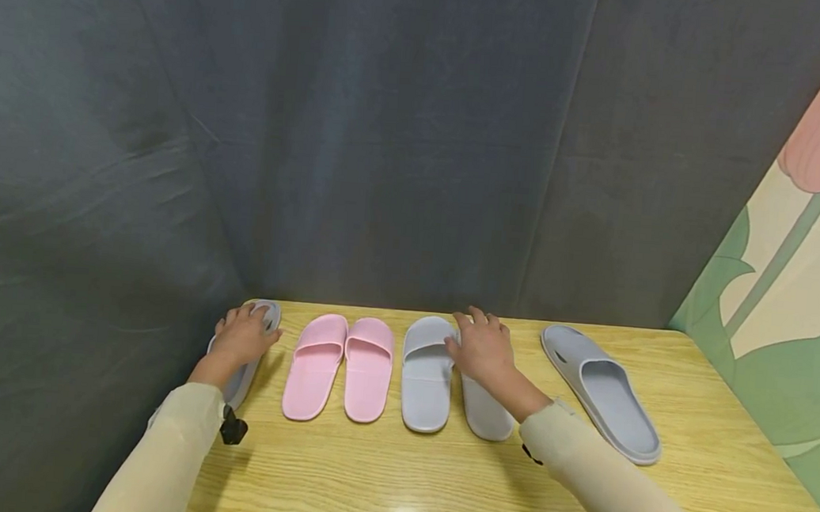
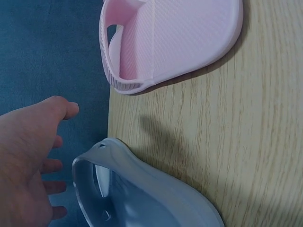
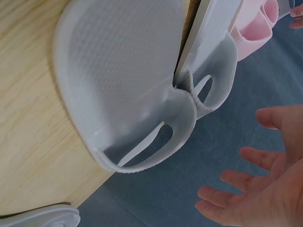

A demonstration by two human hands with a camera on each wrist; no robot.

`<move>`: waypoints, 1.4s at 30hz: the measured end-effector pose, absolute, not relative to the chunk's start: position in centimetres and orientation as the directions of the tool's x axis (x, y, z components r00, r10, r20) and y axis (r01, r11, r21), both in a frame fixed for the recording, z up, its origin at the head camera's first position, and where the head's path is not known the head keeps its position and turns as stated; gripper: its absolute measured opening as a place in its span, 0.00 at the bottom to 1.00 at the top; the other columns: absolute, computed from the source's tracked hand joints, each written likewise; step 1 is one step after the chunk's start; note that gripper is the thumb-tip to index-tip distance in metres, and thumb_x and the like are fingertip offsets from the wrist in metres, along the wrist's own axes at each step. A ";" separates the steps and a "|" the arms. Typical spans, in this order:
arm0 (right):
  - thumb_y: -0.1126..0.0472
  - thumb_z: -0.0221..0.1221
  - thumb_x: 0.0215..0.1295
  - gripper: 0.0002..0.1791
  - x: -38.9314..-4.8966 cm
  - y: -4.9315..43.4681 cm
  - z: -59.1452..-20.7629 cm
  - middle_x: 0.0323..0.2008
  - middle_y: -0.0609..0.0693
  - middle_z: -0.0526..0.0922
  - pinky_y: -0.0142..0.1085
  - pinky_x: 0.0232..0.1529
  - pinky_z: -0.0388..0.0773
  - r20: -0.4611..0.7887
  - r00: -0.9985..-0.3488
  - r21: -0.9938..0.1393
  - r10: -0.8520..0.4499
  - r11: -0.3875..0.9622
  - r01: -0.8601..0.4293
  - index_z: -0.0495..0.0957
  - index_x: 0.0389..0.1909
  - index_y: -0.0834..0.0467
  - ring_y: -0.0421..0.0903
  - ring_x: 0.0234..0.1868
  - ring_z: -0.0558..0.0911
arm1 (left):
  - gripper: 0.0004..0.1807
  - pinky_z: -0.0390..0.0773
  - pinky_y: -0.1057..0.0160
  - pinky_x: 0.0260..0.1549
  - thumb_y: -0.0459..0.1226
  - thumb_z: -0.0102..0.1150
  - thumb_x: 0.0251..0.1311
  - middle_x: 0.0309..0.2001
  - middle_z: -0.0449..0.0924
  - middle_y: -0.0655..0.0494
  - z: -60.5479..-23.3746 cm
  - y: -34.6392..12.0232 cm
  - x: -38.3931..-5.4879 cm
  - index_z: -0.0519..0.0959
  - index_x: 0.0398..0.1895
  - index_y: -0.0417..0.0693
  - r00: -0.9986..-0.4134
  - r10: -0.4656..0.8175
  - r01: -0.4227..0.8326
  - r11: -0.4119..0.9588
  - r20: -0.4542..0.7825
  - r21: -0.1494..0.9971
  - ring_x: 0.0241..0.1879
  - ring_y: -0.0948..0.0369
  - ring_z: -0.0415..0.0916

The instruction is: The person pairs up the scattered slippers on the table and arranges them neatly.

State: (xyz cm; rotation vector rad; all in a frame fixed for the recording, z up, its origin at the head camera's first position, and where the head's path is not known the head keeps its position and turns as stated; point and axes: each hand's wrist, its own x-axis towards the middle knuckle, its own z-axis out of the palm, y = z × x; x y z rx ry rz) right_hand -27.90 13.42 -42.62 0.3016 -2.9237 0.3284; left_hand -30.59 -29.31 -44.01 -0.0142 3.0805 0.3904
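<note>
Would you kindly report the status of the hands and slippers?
Left hand empty, near leftmost gray slipper. Right hand empty, near second-from-right gray slipper. Nothing visibly blocking.

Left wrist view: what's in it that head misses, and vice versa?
Only left wrist: the footbed texture of the left pink slipper, the ribbing on its strap, and a look inside the front of the leftmost grey slipper.

Only head: the right hand, the pale grey pair, the rightmost grey slipper, the painted wall.

Both: the left hand, the left pink and leftmost grey slippers, wood tabletop, dark cloth.
</note>
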 end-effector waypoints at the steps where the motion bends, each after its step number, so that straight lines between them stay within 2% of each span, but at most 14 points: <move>1: 0.46 0.59 0.69 0.30 -27.9 13.6 -42.7 0.68 0.65 0.70 0.65 0.62 0.66 0.212 -0.961 -0.202 -0.177 0.954 -0.220 0.73 0.67 0.58 0.70 0.66 0.70 | 0.40 0.48 0.25 0.65 0.52 0.52 0.72 0.75 0.50 0.28 -43.9 -29.3 -30.5 0.57 0.77 0.35 -0.999 -0.005 -0.015 0.968 -0.039 0.251 0.72 0.29 0.45; 10: 0.49 0.59 0.68 0.29 -27.7 15.0 -42.4 0.68 0.66 0.70 0.66 0.61 0.66 0.230 -0.962 -0.209 -0.146 0.958 -0.195 0.74 0.66 0.59 0.71 0.65 0.70 | 0.41 0.47 0.25 0.65 0.52 0.52 0.72 0.75 0.47 0.27 -43.4 -29.5 -29.9 0.56 0.77 0.35 -0.999 0.007 -0.006 0.965 -0.048 0.262 0.73 0.29 0.43; 42: 0.49 0.60 0.69 0.30 -27.4 20.3 -42.9 0.68 0.71 0.68 0.69 0.59 0.66 0.252 -0.964 -0.216 -0.089 0.966 -0.145 0.74 0.67 0.60 0.75 0.63 0.69 | 0.40 0.41 0.25 0.65 0.48 0.53 0.71 0.76 0.42 0.26 -45.4 -30.8 -30.6 0.55 0.77 0.34 -1.000 -0.011 -0.021 0.930 -0.028 0.368 0.74 0.29 0.38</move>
